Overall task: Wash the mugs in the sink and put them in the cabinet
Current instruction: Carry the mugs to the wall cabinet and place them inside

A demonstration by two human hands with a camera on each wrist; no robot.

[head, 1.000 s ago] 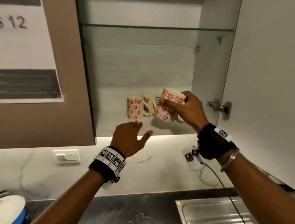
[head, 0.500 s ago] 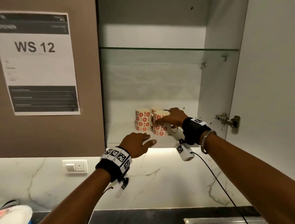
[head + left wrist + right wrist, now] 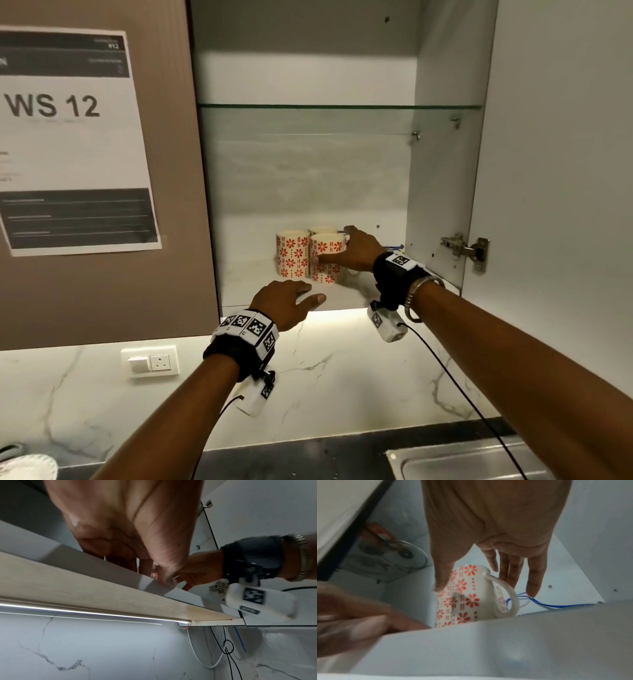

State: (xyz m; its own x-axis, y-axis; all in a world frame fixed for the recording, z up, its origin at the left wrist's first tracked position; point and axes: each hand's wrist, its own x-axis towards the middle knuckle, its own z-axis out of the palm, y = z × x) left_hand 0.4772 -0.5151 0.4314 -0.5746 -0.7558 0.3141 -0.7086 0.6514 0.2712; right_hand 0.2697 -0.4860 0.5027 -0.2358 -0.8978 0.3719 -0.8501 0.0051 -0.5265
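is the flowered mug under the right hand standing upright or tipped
Upright: the cream mug with red flowers stands flat on the white cabinet shelf, rim up, beside two like it; the right hand touches it.

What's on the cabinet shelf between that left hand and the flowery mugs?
Nothing: in the head view, only bare white shelf separates the left hand, resting at the shelf's front edge, from the mugs standing farther back.

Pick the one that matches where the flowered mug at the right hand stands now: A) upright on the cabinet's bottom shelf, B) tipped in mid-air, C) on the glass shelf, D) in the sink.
A: the mug stands upright on the bottom shelf beside two others, the right hand at its side.
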